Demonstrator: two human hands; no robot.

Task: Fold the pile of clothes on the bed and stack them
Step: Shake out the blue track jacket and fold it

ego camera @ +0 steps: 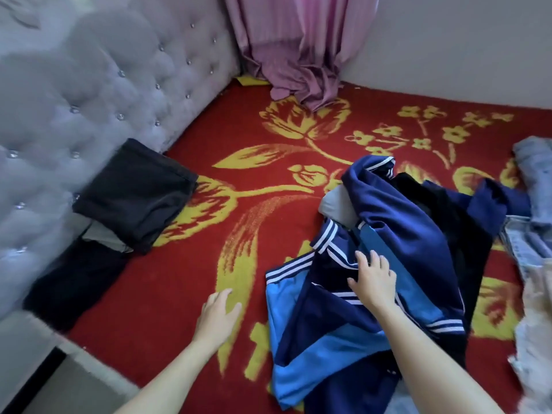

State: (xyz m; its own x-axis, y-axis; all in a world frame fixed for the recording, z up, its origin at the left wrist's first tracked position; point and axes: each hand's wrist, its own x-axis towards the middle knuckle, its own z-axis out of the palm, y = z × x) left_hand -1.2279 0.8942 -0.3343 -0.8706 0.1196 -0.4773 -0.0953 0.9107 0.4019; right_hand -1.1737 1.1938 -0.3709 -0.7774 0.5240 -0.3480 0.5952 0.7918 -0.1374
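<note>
Grey tufted headboard [89,94] along the left side, dotted with shiny buttons. Pink curtain [298,46] hanging in the far corner, lower end crumpled onto the red blanket [239,138] patterned with yellow flowers and leaves. Small yellow scrap [249,81] tucked into the corner, between headboard and curtain. Plain pale wall [448,40] behind, right of the curtain.

Your left grip [219,316] is palm down, fingers loose and slightly spread, thumb out to the right, holding nothing. Your left forearm [167,375] is bare, comes in from the bottom edge and angles up and right. Your right grip [375,279] is also palm down, fingers straight and fanned forward, thumb out left. Your right forearm [427,354] is bare, enters bottom right and angles up and left. The grips are apart, with the right one further forward.
</note>
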